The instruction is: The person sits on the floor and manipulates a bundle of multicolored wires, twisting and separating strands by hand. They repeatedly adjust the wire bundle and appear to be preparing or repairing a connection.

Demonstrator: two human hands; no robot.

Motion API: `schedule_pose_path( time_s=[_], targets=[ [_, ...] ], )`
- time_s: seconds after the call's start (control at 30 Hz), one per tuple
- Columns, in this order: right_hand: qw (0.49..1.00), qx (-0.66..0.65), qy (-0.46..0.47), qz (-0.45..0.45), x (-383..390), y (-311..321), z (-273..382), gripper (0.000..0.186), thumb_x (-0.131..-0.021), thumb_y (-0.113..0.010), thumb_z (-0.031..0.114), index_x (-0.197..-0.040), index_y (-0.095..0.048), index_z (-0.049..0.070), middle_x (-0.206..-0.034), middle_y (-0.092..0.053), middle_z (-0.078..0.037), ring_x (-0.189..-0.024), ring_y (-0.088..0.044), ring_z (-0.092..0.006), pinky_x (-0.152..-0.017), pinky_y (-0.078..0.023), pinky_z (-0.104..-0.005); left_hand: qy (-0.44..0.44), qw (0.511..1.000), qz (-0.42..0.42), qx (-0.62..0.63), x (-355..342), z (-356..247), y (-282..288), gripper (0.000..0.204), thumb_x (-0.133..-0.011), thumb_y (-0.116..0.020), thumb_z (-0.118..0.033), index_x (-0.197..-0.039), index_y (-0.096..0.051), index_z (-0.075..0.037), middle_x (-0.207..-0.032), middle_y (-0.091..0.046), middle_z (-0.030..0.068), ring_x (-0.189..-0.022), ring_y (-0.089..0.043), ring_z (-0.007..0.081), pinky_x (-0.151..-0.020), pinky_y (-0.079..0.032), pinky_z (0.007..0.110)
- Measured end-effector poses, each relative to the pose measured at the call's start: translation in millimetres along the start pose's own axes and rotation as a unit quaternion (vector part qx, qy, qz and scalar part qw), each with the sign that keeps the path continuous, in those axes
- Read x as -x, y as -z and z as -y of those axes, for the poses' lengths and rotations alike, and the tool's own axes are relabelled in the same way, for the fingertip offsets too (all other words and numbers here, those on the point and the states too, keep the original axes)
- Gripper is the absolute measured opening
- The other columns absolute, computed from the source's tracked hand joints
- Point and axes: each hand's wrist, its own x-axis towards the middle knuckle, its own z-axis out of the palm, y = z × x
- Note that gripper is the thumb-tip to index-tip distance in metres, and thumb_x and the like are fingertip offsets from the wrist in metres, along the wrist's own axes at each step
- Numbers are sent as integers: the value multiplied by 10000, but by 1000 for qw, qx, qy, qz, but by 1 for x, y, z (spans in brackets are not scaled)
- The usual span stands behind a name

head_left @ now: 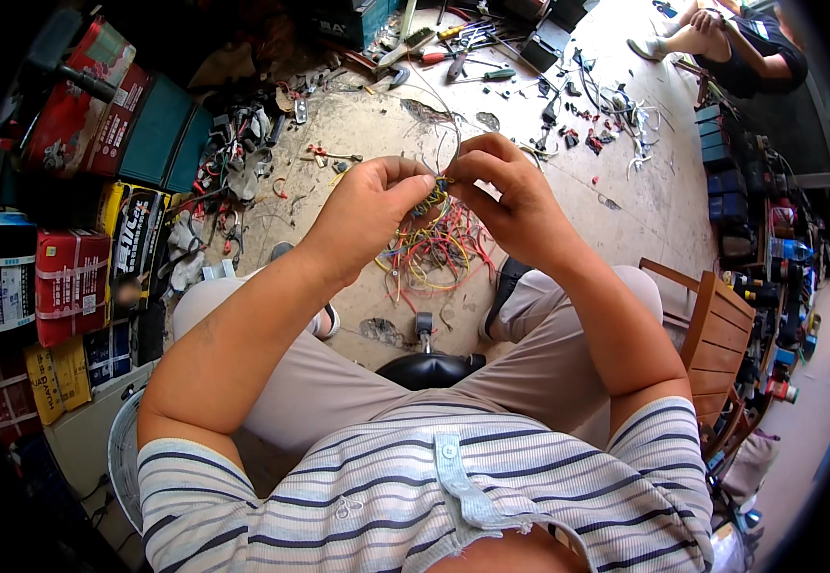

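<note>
both hands are brought together just off the middle of the view, toward twelve o'clock, each closed in a fingertip pinch. the left hand (377, 205) holds a small bundle of thin wires (428, 202), blue and yellow among them, between thumb and fingers; the right hand (503, 186) pinches the same bundle from its three o'clock side. a pale strand (455, 119) rises from the fingertips toward twelve. below the bundle, a tangled heap of red, yellow and white wires (445, 250) lies on the floor (362, 124); whether the two join is hidden. a green-handled screwdriver (499, 74) lies between twelve and one o'clock, near a red-handled one (432, 58). dark scraps (591, 141) are scattered between one and two. a red box (71, 282) stands at nine, a wooden chair (718, 334) between three and four, and a seated person (744, 57) is at two.
</note>
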Motion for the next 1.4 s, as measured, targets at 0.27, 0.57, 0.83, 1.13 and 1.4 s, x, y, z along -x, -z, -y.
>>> schedule_pose_path(
  time_s=[0.27, 0.57, 0.83, 1.13, 1.4],
  targets=[
    [1000, 3, -3, 4, -1, -1, 1, 98, -797, -611, -1, -887, -600, 35, -952, -548, -107, -852, -586, -282, -713, -478, -347, -4, 1000, -5, 11, -1, 5, 2, 189, -912, -537, -128, -1016, -590, 21, -942, -623, 53, -797, -609, 105, -718, -499, 226],
    [994, -62, -94, 12, 4, -3, -5, 93, -835, -627, 40, -901, -581, -7, -939, -537, -73, -849, -547, -150, -735, -451, -258, 8, 1000, -13, 18, 1, 3, 0, 165, -915, -544, -140, -1000, -586, -5, -911, -618, 37, -774, -613, 96, -708, -502, 219],
    [933, -256, -251, -32, 9, -15, -15, 217, -837, -653, 192, -902, -605, -10, -804, -547, -14, -709, -491, -71, -609, -404, -224, -5, 999, -26, 35, 2, 3, 0, 162, -905, -571, -118, -1009, -573, 7, -917, -618, 49, -792, -625, 109, -726, -509, 222],
    [921, -286, -262, -24, 10, -17, -16, 233, -844, -658, 199, -938, -601, -6, -790, -583, -11, -711, -499, -59, -616, -412, -215, -38, 999, -14, 18, 2, 6, 1, 146, -898, -572, -78, -1011, -576, 16, -950, -630, 68, -834, -637, 125, -758, -514, 221],
    [922, -277, -269, -20, 9, -17, -14, 221, -850, -654, 187, -951, -598, -1, -805, -587, -11, -727, -505, -63, -630, -415, -214, -38, 999, -19, 19, 2, 6, 0, 143, -906, -563, -78, -1012, -576, 17, -949, -634, 67, -827, -636, 119, -751, -514, 215]
  ],
)
